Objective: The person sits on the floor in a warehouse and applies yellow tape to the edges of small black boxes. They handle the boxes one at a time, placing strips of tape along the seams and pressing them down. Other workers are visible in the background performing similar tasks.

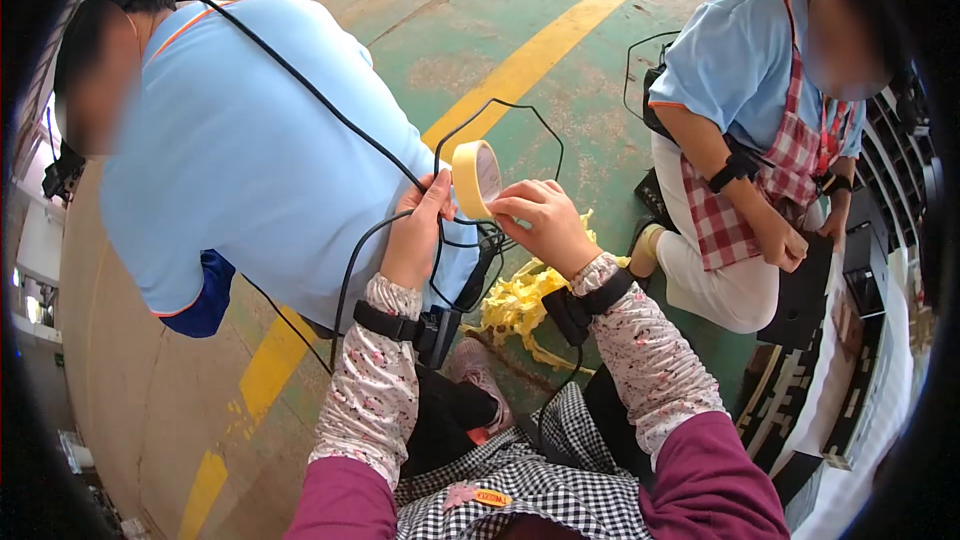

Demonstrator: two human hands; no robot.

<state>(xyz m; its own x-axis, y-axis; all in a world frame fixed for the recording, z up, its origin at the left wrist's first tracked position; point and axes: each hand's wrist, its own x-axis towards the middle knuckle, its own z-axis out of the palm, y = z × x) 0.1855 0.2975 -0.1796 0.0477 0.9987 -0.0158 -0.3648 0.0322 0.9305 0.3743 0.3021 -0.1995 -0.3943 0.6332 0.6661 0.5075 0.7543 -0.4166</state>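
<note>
My left hand [412,232] pinches a black cable [319,99] between thumb and fingers, just behind a co-worker's back. The cable runs up to that person's neck, and more loops of it hang below my fingers. In my right hand [549,226], the fingertips grip the lower near rim of a roll of pale yellow tape [466,184]. The roll stands on edge beside my left thumb, its hollow core facing right. Whether the left fingers also touch the roll cannot be told.
A person in a light blue shirt [270,142] bends close at the left. Another, in a red checked apron [727,217], crouches at the right by dark flat panels [799,300]. Crumpled yellow strips [521,307] lie on the green floor [465,52] beyond my shoe [480,375].
</note>
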